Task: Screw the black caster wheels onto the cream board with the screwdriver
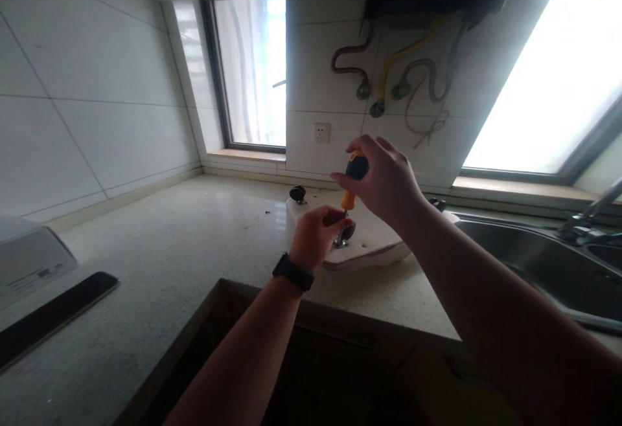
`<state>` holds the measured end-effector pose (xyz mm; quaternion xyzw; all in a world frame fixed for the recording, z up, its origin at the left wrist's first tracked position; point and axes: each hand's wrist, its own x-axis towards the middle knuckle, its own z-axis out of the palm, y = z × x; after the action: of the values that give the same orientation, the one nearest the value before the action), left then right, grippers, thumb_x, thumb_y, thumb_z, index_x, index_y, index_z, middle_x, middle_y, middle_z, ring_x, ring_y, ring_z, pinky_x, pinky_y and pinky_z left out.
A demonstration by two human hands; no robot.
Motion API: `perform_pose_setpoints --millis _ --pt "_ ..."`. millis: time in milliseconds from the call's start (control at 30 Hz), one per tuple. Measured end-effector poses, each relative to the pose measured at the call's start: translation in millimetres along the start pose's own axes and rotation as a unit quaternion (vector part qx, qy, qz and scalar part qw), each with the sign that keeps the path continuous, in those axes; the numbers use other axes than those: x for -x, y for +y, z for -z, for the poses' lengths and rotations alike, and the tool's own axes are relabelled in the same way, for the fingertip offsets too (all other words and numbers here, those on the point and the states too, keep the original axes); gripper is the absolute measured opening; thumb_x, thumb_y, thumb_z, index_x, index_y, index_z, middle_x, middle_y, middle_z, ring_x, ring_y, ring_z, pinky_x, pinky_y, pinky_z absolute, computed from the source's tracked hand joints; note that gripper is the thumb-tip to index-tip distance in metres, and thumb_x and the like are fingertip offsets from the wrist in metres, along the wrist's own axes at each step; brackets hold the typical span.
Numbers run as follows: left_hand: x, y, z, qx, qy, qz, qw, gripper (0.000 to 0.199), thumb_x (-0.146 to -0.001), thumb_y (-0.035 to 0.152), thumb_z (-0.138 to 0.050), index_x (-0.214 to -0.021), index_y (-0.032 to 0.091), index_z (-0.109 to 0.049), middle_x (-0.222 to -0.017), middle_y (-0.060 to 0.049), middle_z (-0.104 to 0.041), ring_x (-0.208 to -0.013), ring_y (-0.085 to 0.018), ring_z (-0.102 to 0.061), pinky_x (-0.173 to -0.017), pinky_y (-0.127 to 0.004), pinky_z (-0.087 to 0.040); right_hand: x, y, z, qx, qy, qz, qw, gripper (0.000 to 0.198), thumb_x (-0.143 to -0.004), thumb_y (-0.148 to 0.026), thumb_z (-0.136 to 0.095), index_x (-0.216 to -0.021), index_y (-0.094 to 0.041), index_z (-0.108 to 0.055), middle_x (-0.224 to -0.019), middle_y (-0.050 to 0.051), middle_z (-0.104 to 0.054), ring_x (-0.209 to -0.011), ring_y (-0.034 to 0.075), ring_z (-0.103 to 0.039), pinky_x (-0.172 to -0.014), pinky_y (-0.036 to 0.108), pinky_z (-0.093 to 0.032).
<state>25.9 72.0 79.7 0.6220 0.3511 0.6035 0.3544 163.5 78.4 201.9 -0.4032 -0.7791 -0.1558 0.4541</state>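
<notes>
My right hand (pixel 383 177) grips the yellow and black handle of a screwdriver (pixel 348 201), which points down. The fingers of my left hand (pixel 315 235) are pinched around the lower end of its shaft; the tip is hidden. Just below them is a black caster (pixel 348 230) with a metal plate, on a white board-like base (pixel 383 239) lying on the counter. Another black caster (pixel 297 193) stands up at the base's far left corner. A third dark caster (pixel 437 204) shows partly behind my right forearm.
The speckled counter (pixel 208 232) has an open cut-out at its front edge. A steel sink (pixel 515 245) with a faucet (pixel 583 222) lies to the right. At left are a dark flat phone-like object (pixel 58 316) and a white box (pixel 32 257). Pipes (pixel 383 83) hang on the wall.
</notes>
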Motion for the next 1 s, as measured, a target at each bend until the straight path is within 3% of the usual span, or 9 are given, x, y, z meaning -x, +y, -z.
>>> perform_pose_setpoints --millis 133,233,300,433,533,767,833,900,1000 --pt "1 -1 -1 0.004 -0.007 -0.006 1.000 0.009 -0.089 0.022 -0.076 -0.094 0.017 -0.078 -0.091 -0.009 -0.081 -0.085 -0.019 -0.075 -0.084 -0.036 -0.059 -2 2 -2 -0.125 -0.070 -0.023 0.989 0.046 -0.090 -0.033 -0.061 -0.135 -0.025 -0.055 -0.122 0.012 -0.062 -0.105 0.026 -0.062 -0.093 0.046 -0.051" --pt "-2 -4 0 0.002 -0.028 -0.009 1.000 0.011 -0.089 0.023 -0.075 -0.095 0.016 -0.079 -0.089 -0.009 -0.080 -0.083 -0.019 -0.074 -0.084 -0.035 -0.059 -5 9 -1 -0.320 -0.170 -0.065 0.930 0.060 -0.087 -0.018 -0.051 -0.146 -0.028 -0.041 -0.136 0.011 -0.056 -0.110 0.021 -0.064 -0.087 0.038 -0.056" --pt "-3 -6 1 0.004 -0.041 -0.008 0.999 0.013 -0.090 0.025 -0.074 -0.097 0.016 -0.079 -0.089 -0.009 -0.080 -0.081 -0.018 -0.074 -0.083 -0.035 -0.059 -4 12 1 -0.360 -0.189 -0.063 0.911 0.051 -0.089 -0.023 -0.056 -0.139 -0.027 -0.047 -0.129 0.009 -0.061 -0.106 0.020 -0.066 -0.084 0.036 -0.056" --pt "-3 -5 3 0.008 -0.059 -0.004 0.998 0.018 -0.091 0.026 -0.072 -0.104 0.015 -0.079 -0.094 -0.010 -0.081 -0.082 -0.017 -0.074 -0.083 -0.035 -0.060 -3 8 6 -0.204 -0.112 -0.025 0.972 0.030 -0.085 -0.038 -0.073 -0.111 -0.025 -0.068 -0.086 0.001 -0.067 -0.079 0.016 -0.061 -0.075 0.033 -0.050" --pt "0 -4 6 0.004 -0.054 -0.007 0.998 0.019 -0.089 0.028 -0.076 -0.104 0.016 -0.078 -0.098 -0.010 -0.081 -0.087 -0.018 -0.075 -0.083 -0.035 -0.059 -3 -1 7 -0.088 -0.063 -0.004 0.994 0.024 -0.083 -0.039 -0.076 -0.103 -0.025 -0.073 -0.076 -0.002 -0.065 -0.069 0.014 -0.056 -0.071 0.032 -0.044" --pt "-5 -3 7 -0.066 -0.014 -0.029 0.997 0.010 -0.085 0.025 -0.080 -0.090 0.017 -0.077 -0.087 -0.007 -0.081 -0.081 -0.019 -0.075 -0.080 -0.034 -0.059 -6 -2 -1 -0.073 -0.067 -0.017 0.995 0.052 -0.085 -0.042 -0.071 -0.130 -0.024 -0.055 -0.083 0.001 -0.065 -0.069 0.016 -0.056 -0.068 0.033 -0.043" --pt "-7 -2 6 -0.072 -0.029 -0.034 0.996 0.006 -0.088 0.023 -0.077 -0.088 0.017 -0.078 -0.086 -0.006 -0.080 -0.081 -0.019 -0.075 -0.081 -0.034 -0.058 -6 6 -1 -0.176 -0.099 -0.023 0.979 0.051 -0.087 -0.032 -0.062 -0.135 -0.026 -0.048 -0.102 0.005 -0.067 -0.078 0.017 -0.062 -0.073 0.035 -0.049" --pt "-8 0 6 -0.083 -0.042 -0.040 0.995 0.009 -0.090 0.025 -0.075 -0.086 0.018 -0.079 -0.085 -0.006 -0.080 -0.081 -0.019 -0.074 -0.080 -0.034 -0.057 -7 15 0 -0.318 -0.155 -0.044 0.934 0.053 -0.084 -0.023 -0.057 -0.135 -0.028 -0.045 -0.124 0.009 -0.063 -0.094 0.020 -0.067 -0.079 0.038 -0.055" --pt "-8 1 7 -0.094 -0.056 -0.050 0.993 0.010 -0.091 0.026 -0.074 -0.090 0.018 -0.080 -0.087 -0.005 -0.081 -0.083 -0.019 -0.074 -0.081 -0.034 -0.057 -9 24 5 -0.434 -0.202 -0.077 0.874 0.046 -0.082 -0.026 -0.066 -0.127 -0.026 -0.053 -0.125 0.009 -0.065 -0.108 0.023 -0.068 -0.087 0.041 -0.059"
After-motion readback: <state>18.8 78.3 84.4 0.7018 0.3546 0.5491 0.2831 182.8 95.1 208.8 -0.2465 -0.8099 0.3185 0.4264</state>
